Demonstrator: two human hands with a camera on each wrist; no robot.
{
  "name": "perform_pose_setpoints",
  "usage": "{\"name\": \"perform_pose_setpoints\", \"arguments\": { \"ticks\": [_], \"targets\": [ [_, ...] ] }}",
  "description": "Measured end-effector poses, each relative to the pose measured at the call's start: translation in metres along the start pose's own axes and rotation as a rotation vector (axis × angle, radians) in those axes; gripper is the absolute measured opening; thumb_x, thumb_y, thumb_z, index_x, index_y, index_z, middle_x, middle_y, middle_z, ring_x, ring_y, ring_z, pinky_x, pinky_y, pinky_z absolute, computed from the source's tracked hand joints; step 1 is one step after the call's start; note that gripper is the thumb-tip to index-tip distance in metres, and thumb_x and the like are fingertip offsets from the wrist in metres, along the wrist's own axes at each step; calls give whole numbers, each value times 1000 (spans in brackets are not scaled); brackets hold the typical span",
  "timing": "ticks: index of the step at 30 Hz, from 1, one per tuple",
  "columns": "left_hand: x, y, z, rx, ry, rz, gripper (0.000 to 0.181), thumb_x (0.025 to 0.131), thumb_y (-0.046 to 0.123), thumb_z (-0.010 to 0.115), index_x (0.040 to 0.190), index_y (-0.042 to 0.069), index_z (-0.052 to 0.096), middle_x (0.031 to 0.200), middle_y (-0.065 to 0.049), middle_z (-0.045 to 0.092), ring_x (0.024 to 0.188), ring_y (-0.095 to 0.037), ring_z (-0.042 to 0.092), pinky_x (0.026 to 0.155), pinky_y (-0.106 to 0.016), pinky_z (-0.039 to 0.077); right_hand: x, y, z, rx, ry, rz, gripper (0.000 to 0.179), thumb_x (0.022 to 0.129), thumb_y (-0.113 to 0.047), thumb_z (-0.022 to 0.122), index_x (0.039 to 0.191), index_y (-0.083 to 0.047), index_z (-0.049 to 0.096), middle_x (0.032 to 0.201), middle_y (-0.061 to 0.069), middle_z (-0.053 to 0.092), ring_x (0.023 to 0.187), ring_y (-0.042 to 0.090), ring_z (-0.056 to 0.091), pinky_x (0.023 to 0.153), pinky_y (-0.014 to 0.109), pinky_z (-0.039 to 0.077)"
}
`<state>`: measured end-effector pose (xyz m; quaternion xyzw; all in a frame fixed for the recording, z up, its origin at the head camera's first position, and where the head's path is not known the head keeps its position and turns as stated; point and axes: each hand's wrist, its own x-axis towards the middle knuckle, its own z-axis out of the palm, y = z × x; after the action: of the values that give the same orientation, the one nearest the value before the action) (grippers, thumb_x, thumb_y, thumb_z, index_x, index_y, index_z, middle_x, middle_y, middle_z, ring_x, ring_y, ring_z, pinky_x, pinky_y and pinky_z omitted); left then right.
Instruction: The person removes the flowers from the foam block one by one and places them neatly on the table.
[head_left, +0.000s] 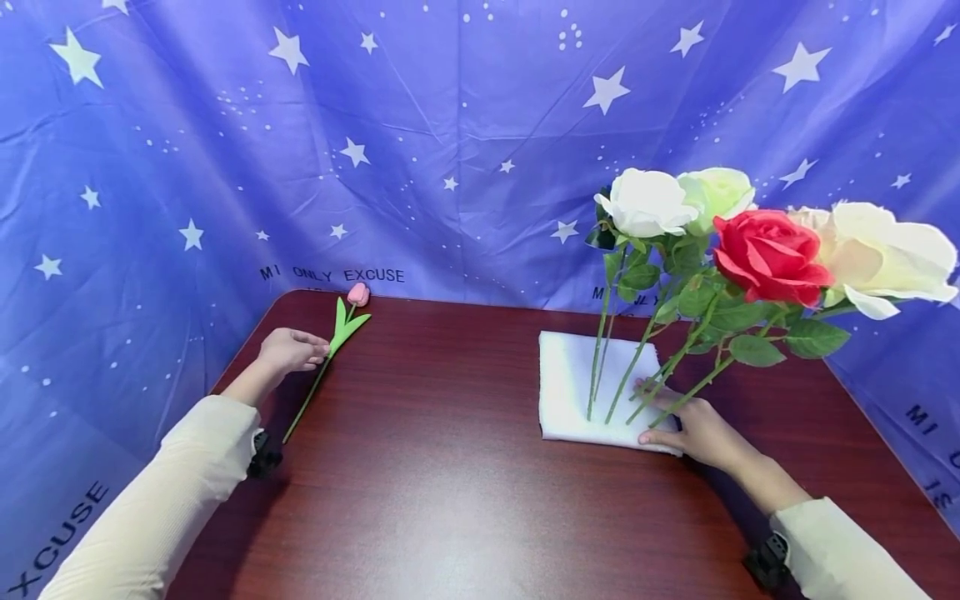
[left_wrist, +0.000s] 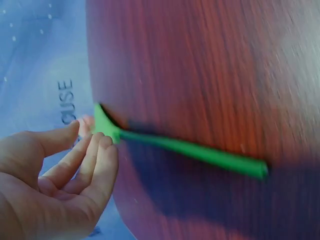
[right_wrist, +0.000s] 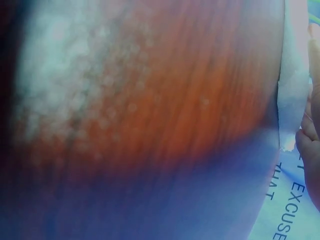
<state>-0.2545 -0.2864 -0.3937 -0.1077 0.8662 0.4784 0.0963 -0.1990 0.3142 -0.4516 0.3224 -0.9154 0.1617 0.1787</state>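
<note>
A pink tulip [head_left: 358, 294] with green leaves and a long stem lies at the left of the table. My left hand [head_left: 291, 350] is beside its leaves, fingertips at the upper stem [left_wrist: 190, 150]. In the left wrist view a gap shows between thumb and fingers, and the bloom is mostly hidden. On the right, a white foam block [head_left: 566, 383] holds several upright stems. Among the blooms are a white rose [head_left: 648, 202], a red rose [head_left: 772, 257] and a cream flower [head_left: 892, 250]. My right hand [head_left: 697, 429] rests on the block's right side, thumb and fingers spread; stems partly cover it.
The dark red wooden table [head_left: 450, 467] has a glossy reflection near its front. Behind and around it hangs a blue curtain [head_left: 450, 125] with white stars and lettering. The flower heads on the right lean out over the right forearm's side.
</note>
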Motion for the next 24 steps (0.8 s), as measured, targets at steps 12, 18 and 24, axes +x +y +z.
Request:
{"name": "perform_pose_setpoints", "arguments": {
  "ticks": [12,18,24],
  "targets": [
    [-3,49,66,-58,-144,186,41,95,18,60,127,-9,56,125,-26,63,110,-29,67,101,-41,54,-1,-2,-1,3,0,-22,63,64,-31,85,118,-4,68,121,19,67,125,0,42,96,-10,25],
    [-7,76,106,-159,-248,186,43,96,19,59,130,-6,54,131,-26,58,122,-34,58,107,-43,49,2,-4,-2,-18,-14,-41,62,63,-32,85,116,-4,69,121,18,68,116,25,60,97,-9,28],
    [-5,97,146,-126,-281,251,45,94,25,62,131,1,56,130,-18,63,119,-32,61,106,-43,51,5,-3,-4,0,-11,-48,61,61,-29,86,114,-5,70,117,17,70,112,25,63,92,-6,35]
  ]
}}
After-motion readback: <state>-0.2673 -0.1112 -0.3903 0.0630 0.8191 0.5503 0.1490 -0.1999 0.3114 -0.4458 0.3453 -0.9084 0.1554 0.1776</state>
